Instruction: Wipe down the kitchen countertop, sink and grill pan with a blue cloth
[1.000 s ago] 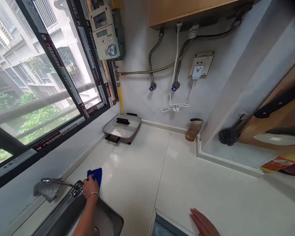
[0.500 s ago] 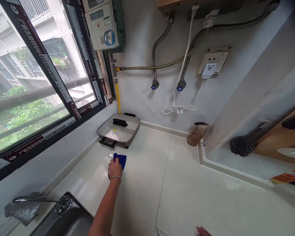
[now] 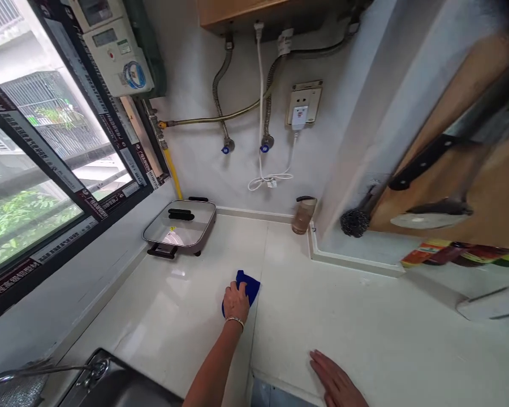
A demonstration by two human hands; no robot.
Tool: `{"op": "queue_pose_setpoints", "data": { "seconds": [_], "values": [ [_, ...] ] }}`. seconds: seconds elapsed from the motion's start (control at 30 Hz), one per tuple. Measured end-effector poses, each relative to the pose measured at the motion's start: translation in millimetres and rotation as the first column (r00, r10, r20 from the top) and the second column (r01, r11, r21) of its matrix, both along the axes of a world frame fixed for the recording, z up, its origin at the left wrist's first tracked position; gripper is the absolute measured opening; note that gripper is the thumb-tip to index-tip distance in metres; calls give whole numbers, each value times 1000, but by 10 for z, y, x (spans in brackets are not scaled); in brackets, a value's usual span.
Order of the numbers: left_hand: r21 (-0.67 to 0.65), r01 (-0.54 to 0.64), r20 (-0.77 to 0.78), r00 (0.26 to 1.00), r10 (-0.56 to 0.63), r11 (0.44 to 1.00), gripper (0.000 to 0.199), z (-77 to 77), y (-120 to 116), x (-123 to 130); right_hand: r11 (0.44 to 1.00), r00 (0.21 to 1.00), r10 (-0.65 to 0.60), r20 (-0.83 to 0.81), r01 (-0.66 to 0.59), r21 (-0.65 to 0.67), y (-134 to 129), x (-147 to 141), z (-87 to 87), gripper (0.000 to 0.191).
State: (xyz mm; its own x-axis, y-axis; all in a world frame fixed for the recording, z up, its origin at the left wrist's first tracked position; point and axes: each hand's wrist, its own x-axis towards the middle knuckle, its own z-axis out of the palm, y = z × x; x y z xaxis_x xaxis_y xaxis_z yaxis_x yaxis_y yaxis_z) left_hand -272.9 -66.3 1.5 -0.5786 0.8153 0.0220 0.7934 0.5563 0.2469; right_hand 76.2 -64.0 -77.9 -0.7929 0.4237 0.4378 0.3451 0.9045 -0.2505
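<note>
A dark blue cloth lies on the pale countertop, left of a seam in it. My left hand, with a bracelet at the wrist, presses on the cloth with its fingers curled over it. At the bottom right my right hand rests on the counter near its front edge, fingers stretched out, holding nothing. Behind and to the left of the cloth stands a square electric pan with a glass lid.
A steel sink with a faucet is at the lower left. A brownish jug stands in the back corner. On the right are a black scrubber, a knife and a wooden board. Hoses run along the wall.
The view has turned right. My left hand and the blue cloth have moved right across the counter, away from the pan. More of my right hand now shows.
</note>
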Motion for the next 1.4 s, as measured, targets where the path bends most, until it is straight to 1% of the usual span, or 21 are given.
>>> {"op": "queue_pose_setpoints", "data": {
  "seconds": [0.2,0.3,0.33,0.4,0.47,0.5,0.57,0.67,0.83,0.9,1.0,1.07,1.1,1.17,1.2,1.23,1.27,1.3,1.33,1.37,1.4],
  "values": [
    [38,110,77,991,-112,993,43,41,-185,816,1000,1000,-24,2,24,-11,-21,-20,-60,75],
    [151,135,270,947,-172,979,47,81,-313,1024,999,1000,-11,-22,10,-42,-13,-28,-68,73],
    [206,122,370,909,-192,971,50,94,-351,1037,998,999,-2,-34,0,-60,-8,-28,-64,72],
    [295,38,554,808,-203,955,57,119,-425,1003,994,998,14,-60,-20,-111,1,-22,-53,70],
    [319,-83,668,726,-161,944,58,141,-509,938,984,997,22,-76,-35,-175,4,-14,-45,68],
    [307,-138,695,708,-123,942,57,151,-557,911,978,996,25,-82,-41,-203,3,-12,-46,67],
    [262,-199,704,709,-46,944,56,171,-653,891,970,995,29,-94,-51,-238,-3,-13,-59,64],
    [176,-219,680,732,43,960,56,210,-762,934,972,992,26,-121,-54,-230,-16,-29,-100,63],
    [55,-245,624,765,158,968,42,301,-821,1074,977,976,32,-215,-75,-200,-22,-54,-159,64],
    [54,-254,596,784,173,966,41,337,-847,1137,970,966,36,-257,-96,-223,-22,-55,-172,64],
    [71,-254,577,799,168,965,45,380,-886,1230,941,948,28,-316,-132,-313,-28,-53,-182,61],
    [123,-263,624,770,132,957,48,409,-876,1271,909,929,11,-370,-163,-384,-27,-57,-165,53],
    [167,-282,671,734,100,945,50,428,-853,1281,887,917,-4,-398,-181,-425,-18,-63,-138,48],
    [257,-357,784,621,22,898,54,486,-764,1287,812,903,-56,-426,-207,-546,31,-88,-24,37],
    [286,-405,832,555,-15,869,55,524,-702,1286,743,904,-102,-415,-208,-636,73,-109,69,33],
    [299,-447,867,497,-44,843,56,567,-633,1288,641,909,-159,-385,-202,-741,126,-136,186,31],
    [305,-482,894,443,-71,822,57,611,-562,1296,502,913,-220,-342,-195,-843,186,-170,321,34],
    [308,-509,913,396,-99,804,57,653,-494,1312,331,914,-278,-294,-196,-923,248,-211,466,41],
    [313,-531,926,356,-128,787,57,688,-433,1337,143,915,-321,-246,-210,-967,305,-258,612,50],
    [321,-547,933,324,-159,773,56,713,-384,1373,-41,917,-341,-207,-234,-971,351,-309,746,58],
    [334,-554,934,303,-188,762,56,725,-347,1416,-199,922,-338,-188,-266,-943,383,-363,860,66]
  ]
}}
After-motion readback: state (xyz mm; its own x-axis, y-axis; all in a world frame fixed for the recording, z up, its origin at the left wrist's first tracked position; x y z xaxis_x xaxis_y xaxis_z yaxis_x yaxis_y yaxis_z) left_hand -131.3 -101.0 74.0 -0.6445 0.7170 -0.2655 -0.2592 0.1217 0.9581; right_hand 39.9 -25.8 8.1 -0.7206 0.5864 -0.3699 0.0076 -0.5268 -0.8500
